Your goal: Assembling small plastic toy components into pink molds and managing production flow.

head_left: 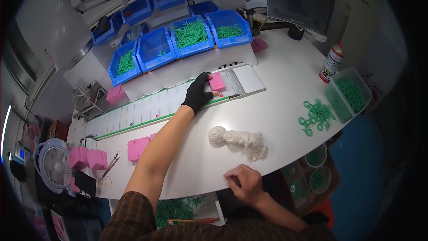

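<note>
My left hand, in a black glove with bare fingertips, reaches across the white table. Its fingers and thumb grip a small pink block at the right part of a long strip of white segments with a green edge. Close to the table's front edge, my bare right hand is curled in a loose fist, with nothing visible in it. Between the hands lies a tied white cloth bundle, touched by neither.
Blue bins, several with green pieces, stand behind the strip. To the right are loose green pieces, a clear tub and a spray can. More pink blocks, tweezers and a fan are left. Below sits an open drawer.
</note>
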The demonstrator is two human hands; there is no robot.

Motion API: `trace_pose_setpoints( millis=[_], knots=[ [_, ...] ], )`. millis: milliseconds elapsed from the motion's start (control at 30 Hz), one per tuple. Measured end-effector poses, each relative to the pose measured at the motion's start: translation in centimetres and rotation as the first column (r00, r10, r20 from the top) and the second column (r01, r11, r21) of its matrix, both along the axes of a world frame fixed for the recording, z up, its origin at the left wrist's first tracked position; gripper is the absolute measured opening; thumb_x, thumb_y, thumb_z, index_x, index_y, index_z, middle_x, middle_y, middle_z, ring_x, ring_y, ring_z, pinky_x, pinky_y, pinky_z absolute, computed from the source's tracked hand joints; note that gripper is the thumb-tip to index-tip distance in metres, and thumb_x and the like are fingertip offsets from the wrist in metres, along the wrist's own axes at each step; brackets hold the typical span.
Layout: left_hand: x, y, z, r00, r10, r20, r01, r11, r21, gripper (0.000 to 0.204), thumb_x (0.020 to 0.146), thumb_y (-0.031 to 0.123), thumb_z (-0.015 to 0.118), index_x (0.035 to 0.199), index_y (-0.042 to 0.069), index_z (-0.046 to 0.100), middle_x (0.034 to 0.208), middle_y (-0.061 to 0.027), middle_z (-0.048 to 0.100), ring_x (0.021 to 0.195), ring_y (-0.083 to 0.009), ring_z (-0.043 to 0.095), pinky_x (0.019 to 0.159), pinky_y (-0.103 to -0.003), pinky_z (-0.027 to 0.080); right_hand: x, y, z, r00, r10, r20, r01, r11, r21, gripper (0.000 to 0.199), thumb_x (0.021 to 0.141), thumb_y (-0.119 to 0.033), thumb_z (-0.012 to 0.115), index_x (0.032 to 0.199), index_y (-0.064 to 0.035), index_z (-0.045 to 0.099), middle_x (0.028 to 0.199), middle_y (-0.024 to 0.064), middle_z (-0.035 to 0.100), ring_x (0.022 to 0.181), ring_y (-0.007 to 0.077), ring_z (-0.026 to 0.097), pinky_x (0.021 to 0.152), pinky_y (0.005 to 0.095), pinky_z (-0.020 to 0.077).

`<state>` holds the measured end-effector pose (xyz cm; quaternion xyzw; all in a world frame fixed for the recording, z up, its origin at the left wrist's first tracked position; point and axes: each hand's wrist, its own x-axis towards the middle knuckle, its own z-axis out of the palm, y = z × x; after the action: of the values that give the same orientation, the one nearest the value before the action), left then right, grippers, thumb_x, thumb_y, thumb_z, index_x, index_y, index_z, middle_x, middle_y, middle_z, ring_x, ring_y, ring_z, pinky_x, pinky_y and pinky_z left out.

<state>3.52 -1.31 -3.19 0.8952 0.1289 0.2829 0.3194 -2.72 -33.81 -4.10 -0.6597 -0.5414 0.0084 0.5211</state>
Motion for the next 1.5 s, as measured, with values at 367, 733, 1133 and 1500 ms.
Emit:
trace_pose_setpoints(
  millis=[367, 733, 1133, 1500],
  knots=[
    [-14.0, 1.0, 7.1, 0.966, 0.096, -0.238, -0.120, 0.989, -0.087, 0.050, 0.082, 0.031, 0.071, 0.121, 0.006, 0.054, 0.128, -0.0164, 0.051, 0.118, -0.0275, 0.051, 0.099, -0.035, 0.040, -1.0, -1.6, 0.6, 0.948, -0.049, -0.314, 0.055, 0.998, 0.011, 0.008, 0.079, 0.000, 0.065, 0.083, -0.0028, 0.059, 0.074, 0.0081, 0.063, 0.061, 0.0158, 0.059, 0.057, 0.0265, 0.0470],
    [-26.0, -6.4, 5.1, 0.994, -0.040, -0.103, 0.007, 0.953, -0.303, 0.085, 0.064, 0.015, 0.084, 0.134, 0.011, 0.036, 0.125, -0.0157, 0.046, 0.109, -0.0305, 0.054, 0.093, -0.039, 0.048, -6.0, 0.1, 5.4, 0.959, 0.177, -0.220, -0.172, 0.984, 0.041, 0.009, 0.081, -0.002, 0.066, 0.085, -0.0009, 0.058, 0.079, 0.0085, 0.065, 0.063, 0.0143, 0.061, 0.057, 0.0261, 0.0483],
    [-30.0, -18.4, 2.2, 0.936, 0.111, 0.334, 0.203, 0.603, -0.771, 0.069, 0.089, 0.059, 0.050, 0.128, 0.003, 0.043, 0.115, -0.0119, 0.056, 0.100, -0.0165, 0.054, 0.082, -0.031, 0.047, -8.0, 4.0, 5.3, 0.614, 0.221, -0.758, -0.448, 0.888, -0.104, 0.029, 0.097, -0.029, 0.052, 0.090, -0.0015, 0.058, 0.080, 0.0056, 0.066, 0.066, 0.0070, 0.060, 0.052, 0.0201, 0.0436],
    [-29.7, -20.2, 0.9, 0.926, 0.011, 0.377, 0.307, 0.557, -0.771, 0.074, 0.081, 0.043, 0.071, 0.133, 0.002, 0.038, 0.097, -0.0047, 0.055, 0.089, -0.0113, 0.057, 0.079, -0.025, 0.047, -10.5, 5.1, 4.9, 0.400, 0.107, -0.910, -0.627, 0.756, -0.186, 0.051, 0.094, -0.048, 0.051, 0.071, -0.0038, 0.059, 0.055, -0.0011, 0.051, 0.048, 0.0042, 0.047, 0.044, 0.0191, 0.0346]
  ],
)
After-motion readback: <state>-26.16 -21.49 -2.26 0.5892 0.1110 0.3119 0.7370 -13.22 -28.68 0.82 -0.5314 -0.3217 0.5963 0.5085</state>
